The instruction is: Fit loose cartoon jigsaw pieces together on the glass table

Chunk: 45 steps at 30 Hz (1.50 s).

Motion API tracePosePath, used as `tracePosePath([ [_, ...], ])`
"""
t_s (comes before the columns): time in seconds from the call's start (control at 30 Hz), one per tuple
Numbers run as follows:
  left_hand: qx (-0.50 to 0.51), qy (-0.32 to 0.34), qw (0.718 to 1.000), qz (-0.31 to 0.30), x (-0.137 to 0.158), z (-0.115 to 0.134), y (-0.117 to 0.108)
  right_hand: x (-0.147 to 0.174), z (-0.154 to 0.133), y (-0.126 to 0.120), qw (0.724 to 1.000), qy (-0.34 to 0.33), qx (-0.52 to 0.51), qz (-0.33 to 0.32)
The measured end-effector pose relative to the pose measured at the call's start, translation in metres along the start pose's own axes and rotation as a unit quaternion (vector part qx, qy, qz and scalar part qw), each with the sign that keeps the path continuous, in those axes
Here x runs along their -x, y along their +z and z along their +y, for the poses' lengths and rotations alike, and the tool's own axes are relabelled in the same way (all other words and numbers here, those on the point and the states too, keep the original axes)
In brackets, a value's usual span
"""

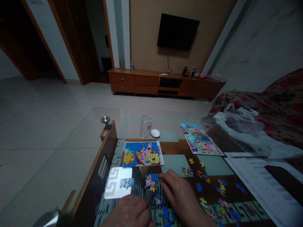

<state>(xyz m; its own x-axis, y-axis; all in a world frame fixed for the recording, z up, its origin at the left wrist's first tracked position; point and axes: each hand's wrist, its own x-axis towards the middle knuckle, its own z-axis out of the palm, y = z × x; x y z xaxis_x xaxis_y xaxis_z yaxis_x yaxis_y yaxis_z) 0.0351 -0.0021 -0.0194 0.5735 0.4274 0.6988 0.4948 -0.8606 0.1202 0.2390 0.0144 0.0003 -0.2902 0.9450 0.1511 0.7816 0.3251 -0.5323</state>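
Observation:
On the glass-topped table (170,159), my right hand (182,195) lies flat with its fingertips touching a small joined cluster of puzzle pieces (151,182). My left hand (130,212) rests low at the near edge with its fingers curled under; whether it holds a piece is hidden. A lone blue piece (126,182) lies just left of the cluster. Several loose pieces (208,189) are scattered to the right. A cartoon reference picture (142,154) lies beyond the hands.
A clear glass (146,126) and a white lid (155,133) stand at the table's far edge. Two more puzzle sheets (201,142) lie at the right, near plastic bags (246,126) and a printed paper (258,179). A sofa (279,104) stands at the right. Tiled floor spreads left.

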Motion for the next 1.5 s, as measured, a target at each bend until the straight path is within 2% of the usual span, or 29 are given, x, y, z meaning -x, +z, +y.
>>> tracePosePath([
  [0.5,-0.004,0.0,1.0,0.002,-0.0012,0.0,0.0005,-0.0001,-0.0016,-0.0015,1.0,0.004,0.003,-0.004],
  [1.0,-0.01,0.013,0.999,0.029,-0.0057,-0.0006,-0.0014,-0.0013,-0.0024,-0.0013,0.999,0.024,0.0,-0.026],
  [1.5,-0.009,0.008,1.0,0.014,-0.0041,-0.0013,-0.0006,-0.0003,-0.0009,0.0004,1.0,0.011,0.001,-0.012],
])
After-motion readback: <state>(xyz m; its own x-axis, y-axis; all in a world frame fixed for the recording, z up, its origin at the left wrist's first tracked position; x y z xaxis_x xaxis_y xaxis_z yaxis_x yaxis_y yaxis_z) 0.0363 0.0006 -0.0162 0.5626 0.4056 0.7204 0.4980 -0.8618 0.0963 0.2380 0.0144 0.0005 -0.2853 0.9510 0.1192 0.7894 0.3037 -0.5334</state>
